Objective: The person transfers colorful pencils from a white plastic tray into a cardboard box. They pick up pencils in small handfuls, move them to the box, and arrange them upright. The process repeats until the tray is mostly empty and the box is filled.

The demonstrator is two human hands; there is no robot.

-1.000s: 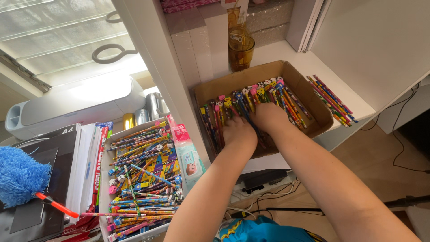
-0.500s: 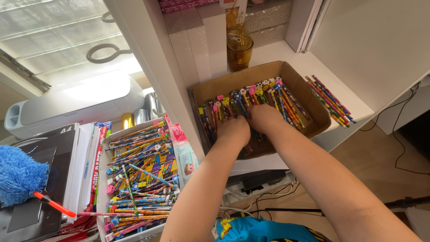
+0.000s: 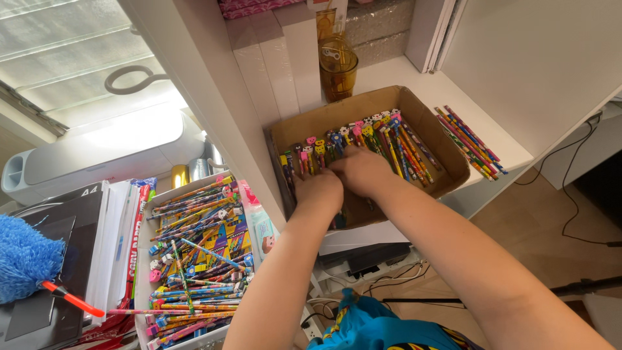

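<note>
**Both hands down in the box of pencils**

The white worktop (image 3: 447,97) carries a brown cardboard box (image 3: 431,139), and both hands reach into it. Inside, a row of coloured pencils (image 3: 395,139) with small figure toppers lies just beyond the knuckles. The right hand (image 3: 364,170) rests on the pencils with its fingers curled down into them; whether it pinches any is hard to tell from above. The left hand (image 3: 319,189), just beside it and touching it, is likewise bent over the pencils near the box's left wall. Loose pencils (image 3: 470,141) lie outside the box, right of the right hand. An amber glass (image 3: 338,65) stands beyond both hands.
</note>
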